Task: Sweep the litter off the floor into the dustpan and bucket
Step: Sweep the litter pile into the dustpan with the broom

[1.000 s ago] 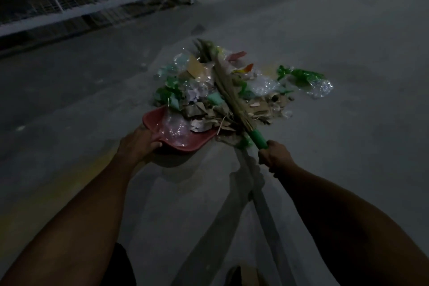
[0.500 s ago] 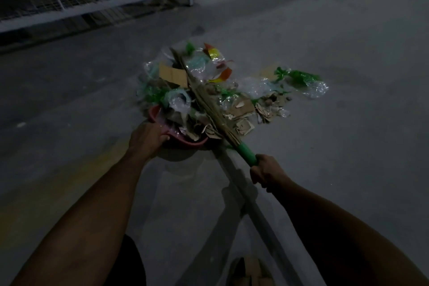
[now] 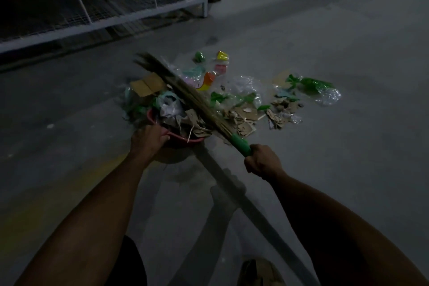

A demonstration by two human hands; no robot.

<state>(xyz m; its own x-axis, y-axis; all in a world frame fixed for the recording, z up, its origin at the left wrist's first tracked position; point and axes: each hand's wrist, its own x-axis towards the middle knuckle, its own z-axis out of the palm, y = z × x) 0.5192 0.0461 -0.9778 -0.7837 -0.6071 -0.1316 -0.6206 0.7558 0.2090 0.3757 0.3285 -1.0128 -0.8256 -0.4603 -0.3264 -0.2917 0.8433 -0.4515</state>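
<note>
My left hand (image 3: 148, 139) grips the red dustpan (image 3: 185, 140) rim, right hand (image 3: 262, 161) fingers clamped on the broom (image 3: 240, 144) handle — I'd keep strokes short and low, dragging the litter (image 3: 246, 109) beside the pan's right side inward.

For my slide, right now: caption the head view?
Left hand holds red plastic dustpan; right hand sweeps green-handled straw broom.
</note>
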